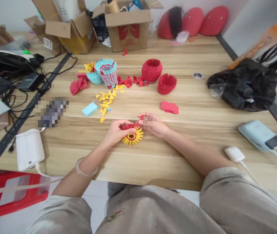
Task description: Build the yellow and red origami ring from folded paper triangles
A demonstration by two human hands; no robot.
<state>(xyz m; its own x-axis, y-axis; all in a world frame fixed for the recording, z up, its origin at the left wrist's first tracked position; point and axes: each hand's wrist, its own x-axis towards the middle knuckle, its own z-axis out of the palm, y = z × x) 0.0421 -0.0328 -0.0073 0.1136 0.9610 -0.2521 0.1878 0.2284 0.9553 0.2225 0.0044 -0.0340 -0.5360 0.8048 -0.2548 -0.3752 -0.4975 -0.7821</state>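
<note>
A round origami disc (pixel 134 140) of folded paper pieces, yellow with red rings and a dark centre, is held just above the table near its front edge. My left hand (pixel 117 131) grips its left and upper side, thumb across the top. Red pieces line the disc's far rim. At its upper right, my right hand (pixel 153 125) pinches a small red folded paper piece (pixel 141 118) between thumb and fingers. Loose yellow folded pieces (pixel 104 103) lie beyond my left hand, next to a light blue paper stack (pixel 90 109). Past my right hand rests a red paper stack (pixel 169 107).
Behind stand a blue-and-red origami vase (pixel 107 73), a round red origami pot (pixel 152 70) and a smaller red one (pixel 167 84). Cardboard boxes (pixel 128 31) line the back. Cables and a white power bank (pixel 29 149) are left; a black plastic bag (pixel 245 84) and blue power bank (pixel 257 135) right.
</note>
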